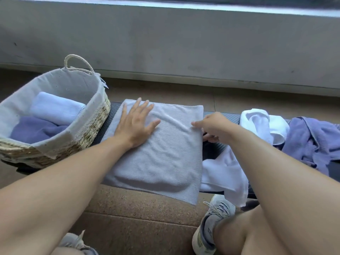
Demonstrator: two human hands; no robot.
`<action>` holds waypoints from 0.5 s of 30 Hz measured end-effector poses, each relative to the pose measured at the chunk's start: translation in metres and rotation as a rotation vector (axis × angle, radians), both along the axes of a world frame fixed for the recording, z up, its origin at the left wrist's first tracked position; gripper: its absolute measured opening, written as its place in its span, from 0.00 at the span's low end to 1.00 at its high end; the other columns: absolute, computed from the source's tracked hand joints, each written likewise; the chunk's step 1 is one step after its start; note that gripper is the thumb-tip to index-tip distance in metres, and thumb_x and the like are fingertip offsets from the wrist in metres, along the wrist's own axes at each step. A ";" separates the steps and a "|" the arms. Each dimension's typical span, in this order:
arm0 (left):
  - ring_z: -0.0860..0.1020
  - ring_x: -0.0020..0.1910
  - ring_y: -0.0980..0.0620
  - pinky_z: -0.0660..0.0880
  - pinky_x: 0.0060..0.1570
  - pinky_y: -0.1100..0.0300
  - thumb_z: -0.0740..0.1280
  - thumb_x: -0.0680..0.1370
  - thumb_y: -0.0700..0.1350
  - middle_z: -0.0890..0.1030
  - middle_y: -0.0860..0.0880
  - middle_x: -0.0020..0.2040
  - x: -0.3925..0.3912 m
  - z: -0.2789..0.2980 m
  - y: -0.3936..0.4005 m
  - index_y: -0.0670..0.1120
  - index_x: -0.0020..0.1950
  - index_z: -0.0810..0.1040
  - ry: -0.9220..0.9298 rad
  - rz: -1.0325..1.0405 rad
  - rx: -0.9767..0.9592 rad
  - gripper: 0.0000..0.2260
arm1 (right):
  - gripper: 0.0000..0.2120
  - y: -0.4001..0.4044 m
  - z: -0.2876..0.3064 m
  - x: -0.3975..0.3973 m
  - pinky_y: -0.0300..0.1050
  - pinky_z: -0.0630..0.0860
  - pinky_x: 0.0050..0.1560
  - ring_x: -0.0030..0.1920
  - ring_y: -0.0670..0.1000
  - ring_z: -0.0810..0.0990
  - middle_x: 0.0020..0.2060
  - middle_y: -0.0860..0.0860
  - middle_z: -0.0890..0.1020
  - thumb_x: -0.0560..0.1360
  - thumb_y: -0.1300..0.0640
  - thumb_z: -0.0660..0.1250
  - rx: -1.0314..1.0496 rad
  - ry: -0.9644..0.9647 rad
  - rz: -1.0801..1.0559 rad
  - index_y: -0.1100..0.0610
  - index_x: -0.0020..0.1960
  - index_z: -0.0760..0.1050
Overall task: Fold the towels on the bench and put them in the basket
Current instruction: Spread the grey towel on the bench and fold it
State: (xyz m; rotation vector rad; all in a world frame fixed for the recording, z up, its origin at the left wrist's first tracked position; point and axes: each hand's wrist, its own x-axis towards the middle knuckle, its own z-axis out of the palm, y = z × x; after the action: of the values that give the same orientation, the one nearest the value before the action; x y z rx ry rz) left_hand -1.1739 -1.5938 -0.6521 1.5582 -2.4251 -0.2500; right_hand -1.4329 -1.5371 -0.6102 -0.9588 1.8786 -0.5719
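Two hands on grey towel (158,151), left hand (135,124) flat, right hand (214,128) pinching edge

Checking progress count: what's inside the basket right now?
Two folded towels lie in the basket: a pale blue towel and a purple towel. Anything beneath them is hidden.
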 end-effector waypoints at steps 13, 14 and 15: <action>0.56 0.81 0.43 0.52 0.75 0.39 0.72 0.68 0.57 0.58 0.42 0.82 -0.066 -0.026 0.193 0.42 0.82 0.54 -0.221 -0.344 -0.007 0.49 | 0.08 -0.026 -0.004 0.017 0.43 0.72 0.30 0.31 0.54 0.74 0.39 0.55 0.78 0.75 0.58 0.67 -0.155 -0.011 -0.182 0.61 0.51 0.75; 0.58 0.81 0.45 0.54 0.75 0.40 0.69 0.71 0.52 0.60 0.43 0.81 -0.069 -0.027 0.194 0.42 0.82 0.57 -0.149 -0.326 -0.013 0.42 | 0.06 -0.026 -0.002 0.020 0.42 0.71 0.29 0.30 0.54 0.73 0.38 0.54 0.77 0.74 0.58 0.66 -0.163 -0.009 -0.183 0.60 0.49 0.74; 0.60 0.80 0.46 0.56 0.74 0.41 0.65 0.76 0.50 0.62 0.45 0.81 -0.070 -0.029 0.194 0.43 0.81 0.60 -0.058 -0.320 -0.046 0.35 | 0.03 -0.026 -0.001 0.021 0.41 0.70 0.28 0.29 0.54 0.72 0.37 0.54 0.75 0.74 0.59 0.65 -0.170 0.004 -0.185 0.59 0.46 0.72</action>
State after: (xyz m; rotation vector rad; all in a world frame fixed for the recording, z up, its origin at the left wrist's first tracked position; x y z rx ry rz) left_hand -1.2437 -1.3998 -0.6810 1.1685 -2.6981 -0.2064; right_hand -1.4115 -1.5636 -0.6109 -0.8998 1.9587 -0.8519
